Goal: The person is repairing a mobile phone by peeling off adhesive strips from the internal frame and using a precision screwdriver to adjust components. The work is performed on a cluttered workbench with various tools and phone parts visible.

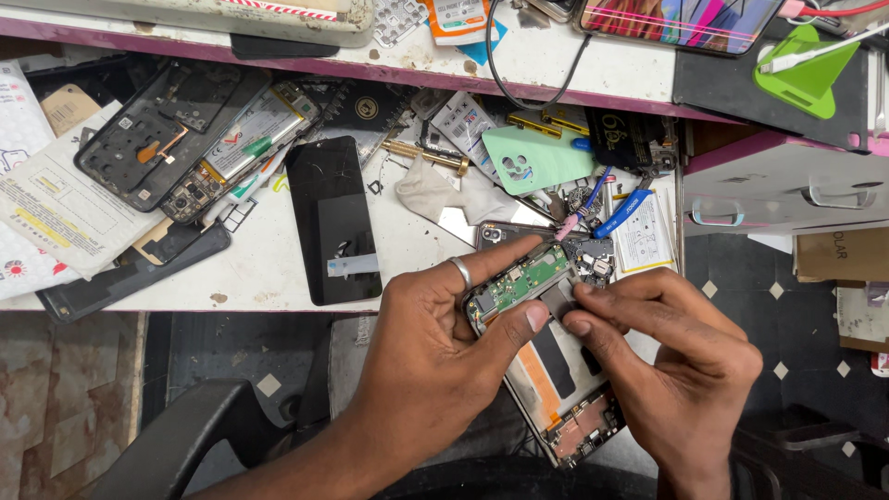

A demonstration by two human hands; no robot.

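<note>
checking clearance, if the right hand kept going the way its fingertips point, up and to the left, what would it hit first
The right hand already has its fingertips on a small grey part over the opened phone. Going on, it would likely meet the left hand's thumb first, though depth is unclear.

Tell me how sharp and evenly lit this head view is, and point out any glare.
Head view: sharp across the bench and both hands, no motion blur; light is soft and even, with faint shadows under the left hand and right hand around the opened phone; mild sheen on the black screen panel; floor below is darker.
</note>
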